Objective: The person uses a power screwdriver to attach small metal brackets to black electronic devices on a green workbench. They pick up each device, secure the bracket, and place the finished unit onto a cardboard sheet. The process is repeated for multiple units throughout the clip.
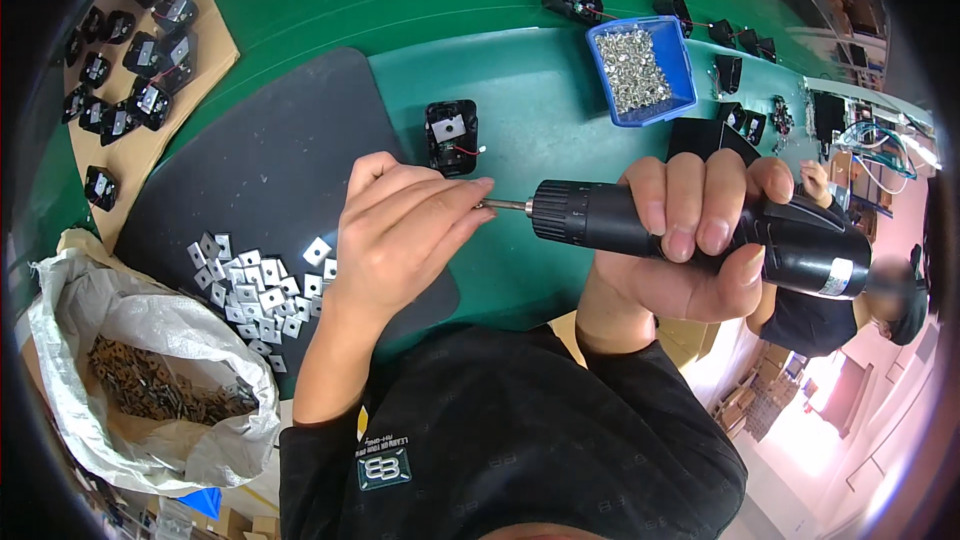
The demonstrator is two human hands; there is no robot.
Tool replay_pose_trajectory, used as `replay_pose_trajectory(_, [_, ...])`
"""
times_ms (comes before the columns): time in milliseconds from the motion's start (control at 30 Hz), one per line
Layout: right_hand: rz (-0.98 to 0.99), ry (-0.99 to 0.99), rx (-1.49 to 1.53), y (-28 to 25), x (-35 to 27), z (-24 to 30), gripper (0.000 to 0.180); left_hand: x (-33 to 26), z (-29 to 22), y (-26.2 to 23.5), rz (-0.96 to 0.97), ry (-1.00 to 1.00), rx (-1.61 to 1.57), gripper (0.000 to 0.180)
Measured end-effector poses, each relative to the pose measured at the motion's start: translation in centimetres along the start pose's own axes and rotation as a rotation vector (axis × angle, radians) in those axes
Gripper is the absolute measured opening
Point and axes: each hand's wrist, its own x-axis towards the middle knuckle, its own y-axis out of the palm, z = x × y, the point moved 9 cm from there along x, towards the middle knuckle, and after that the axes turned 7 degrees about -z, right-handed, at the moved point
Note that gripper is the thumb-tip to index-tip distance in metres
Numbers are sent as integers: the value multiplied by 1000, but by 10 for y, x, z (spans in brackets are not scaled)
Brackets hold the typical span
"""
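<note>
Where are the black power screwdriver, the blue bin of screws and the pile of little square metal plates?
black power screwdriver (690, 230), head view: on its black body.
blue bin of screws (683, 68), head view: on its right wall.
square metal plates (255, 290), head view: middle of the pile.

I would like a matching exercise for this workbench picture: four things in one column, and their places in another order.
Things:
1. electric screwdriver
2. blue tray of screws
3. white sack
4. small metal plates

Places:
A. on the dark mat
B. in the right hand
C. far side of the green table
D. at the lower left

Pairs: 1-B, 2-C, 3-D, 4-A
</note>
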Motion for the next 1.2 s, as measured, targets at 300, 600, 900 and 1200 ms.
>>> replay_pose_trajectory(300, [22,24,-9,-4,5,-8,51,3,7,4,33,-26,-20,22])
replay_pose_trajectory(600, [18,39,11,-9,7,-15,51,3,16,6,-1,-17,-72,33])
replay_pose_trajectory(900, [93,135,46,-2,17,-30,43,2,20,12,71,9,-141,35])
replay_pose_trajectory(1200, [185,143,12,1,22,-37,45,5,31,14,175,-78,-193,59])
